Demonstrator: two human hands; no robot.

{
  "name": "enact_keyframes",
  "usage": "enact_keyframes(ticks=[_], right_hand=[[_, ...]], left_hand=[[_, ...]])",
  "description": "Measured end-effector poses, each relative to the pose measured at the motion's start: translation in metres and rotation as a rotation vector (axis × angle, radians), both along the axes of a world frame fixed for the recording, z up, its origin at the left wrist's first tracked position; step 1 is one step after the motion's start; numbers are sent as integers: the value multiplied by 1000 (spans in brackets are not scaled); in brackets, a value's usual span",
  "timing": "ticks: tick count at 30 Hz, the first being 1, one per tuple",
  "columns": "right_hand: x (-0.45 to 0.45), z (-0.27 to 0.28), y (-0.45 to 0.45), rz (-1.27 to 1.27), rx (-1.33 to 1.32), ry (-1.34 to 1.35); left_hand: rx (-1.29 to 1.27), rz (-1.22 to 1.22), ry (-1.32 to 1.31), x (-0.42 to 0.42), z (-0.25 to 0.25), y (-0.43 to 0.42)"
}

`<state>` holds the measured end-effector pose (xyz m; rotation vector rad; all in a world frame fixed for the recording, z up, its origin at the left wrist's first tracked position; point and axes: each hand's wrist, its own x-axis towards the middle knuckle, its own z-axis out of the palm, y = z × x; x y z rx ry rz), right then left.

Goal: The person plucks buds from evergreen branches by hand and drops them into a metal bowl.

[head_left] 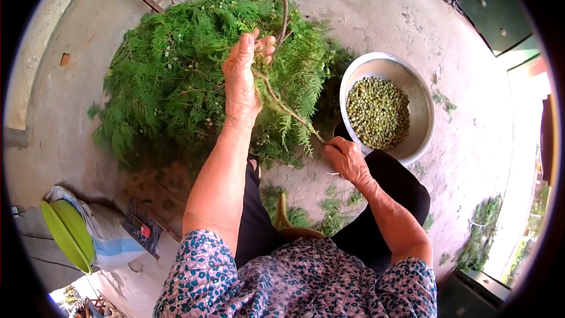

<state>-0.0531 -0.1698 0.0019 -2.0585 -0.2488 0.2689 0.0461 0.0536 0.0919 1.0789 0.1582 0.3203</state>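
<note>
My right hand [348, 162] is closed round the bare lower end of a thin evergreen branch [286, 109], beside the bowl. From there the branch slants up and left to my left hand [242, 79], which is over a big heap of cut evergreen branches [170, 76]. My left fingers are curled in among the green sprigs at the branch's upper end, thumb upward; what exactly they pinch is partly hidden. To the right stands a round metal bowl [425, 115], holding many small green cones [378, 112].
A thicker bare stick [285, 17] pokes up from the heap. At lower left, a lime-green basin [67, 235] leans by a white sack [115, 229]. Green cabinets [497, 12] stand at upper right. Loose sprigs [479, 238] lie on the concrete floor [471, 141].
</note>
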Motion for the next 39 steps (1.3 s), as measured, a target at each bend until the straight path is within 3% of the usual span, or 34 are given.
enact_keyframes(ticks=[2,4,5,6,10,15,20,22,24,25,26,27,28,32,34,37,39], right_hand=[[-4,-11,-17,185,-70,-319],[-8,29,-22,195,70,187],[-15,38,-17,-56,263,465],[-20,39,-17,-54,256,451],[-36,46,-16,-200,657,569],[-52,56,-10,-129,818,504],[-67,59,10,-92,875,517],[-71,68,22,-29,863,495],[-77,81,29,2,804,463],[-81,69,32,90,877,267],[-85,89,31,8,766,448],[-87,86,31,27,685,362],[-90,87,26,67,666,419],[-116,104,1,-123,826,567],[-134,98,-11,-93,898,512],[-149,98,-22,23,688,326],[-164,103,-24,-89,824,410]], left_hand=[[139,-23,-22,-5,-9,15],[176,184,-19,-14,-9,22],[209,240,-12,-19,-10,27],[199,243,-25,-24,-13,30],[151,244,9,-51,-17,29],[184,98,107,-111,-16,6],[50,-175,182,-153,-20,-15],[-44,-221,87,-154,-20,-23],[-18,-199,167,-161,-8,-26],[-82,-95,149,-160,-12,-29],[-164,-180,248,-157,-27,-16],[-128,-190,207,-161,-22,-18],[-85,-138,336,-166,-10,-20],[-81,-70,320,-172,-8,-27],[-47,-26,314,-172,-9,-27],[56,-45,311,-180,4,-41],[116,-61,291,-184,11,-53]])
